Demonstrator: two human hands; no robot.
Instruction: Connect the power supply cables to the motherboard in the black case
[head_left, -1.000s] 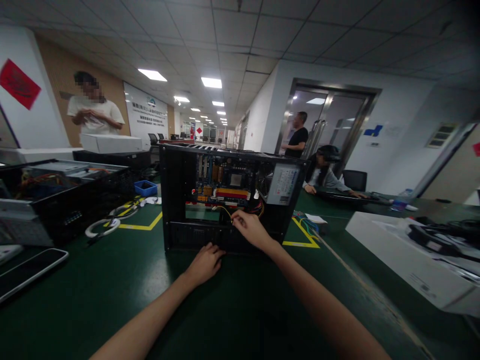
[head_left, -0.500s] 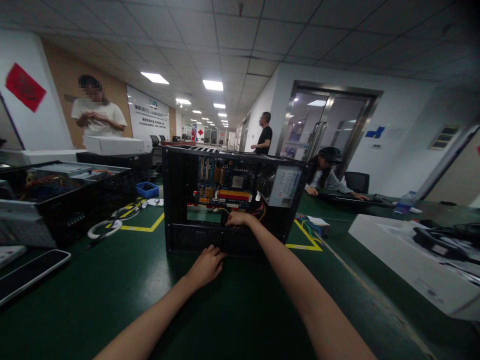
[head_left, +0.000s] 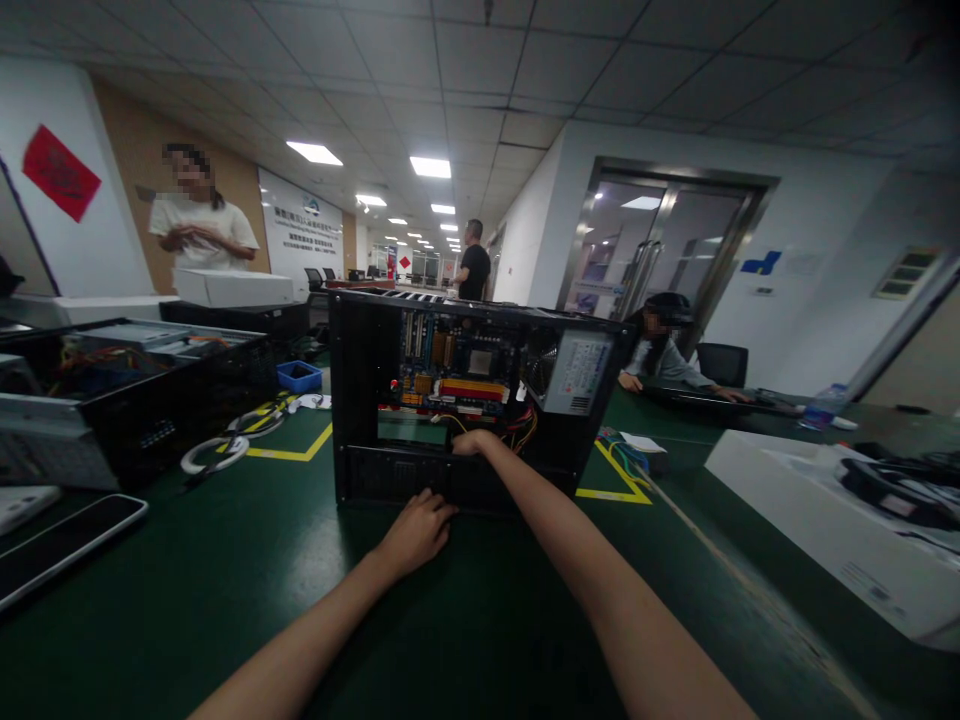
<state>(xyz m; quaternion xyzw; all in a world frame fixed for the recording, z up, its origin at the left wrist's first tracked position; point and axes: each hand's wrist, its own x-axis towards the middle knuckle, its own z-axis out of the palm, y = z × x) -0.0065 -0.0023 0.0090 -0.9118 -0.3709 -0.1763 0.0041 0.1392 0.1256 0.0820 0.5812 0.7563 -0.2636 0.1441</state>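
A black computer case (head_left: pixel 390 478) stands upright on the green table with its side open toward me. Inside are a motherboard (head_left: pixel 461 365) with red and yellow memory slots, a silver power supply (head_left: pixel 579 372) at upper right, and loose coloured cables (head_left: pixel 529 428). My right hand (head_left: pixel 469 442) reaches into the lower middle of the case, beside a thin cable with a pale connector; its fingers are mostly hidden behind the lower panel. At the case's bottom edge my left hand (head_left: pixel 421 525) touches the lower panel, palm down, fingers slightly bent and holding nothing.
Another opened case (head_left: pixel 180 400) lies at left, near a phone (head_left: pixel 71 545), coiled white cable (head_left: pixel 215 455) and blue tray (head_left: pixel 298 376). At right are a white box (head_left: pixel 825 540) and a bottle (head_left: pixel 823 407). Yellow tape marks the table. Several people are beyond it.
My right hand has gone slightly deeper into the case, its fingers now more hidden. My left hand stays at the bottom edge. A person in black in the background has moved left.
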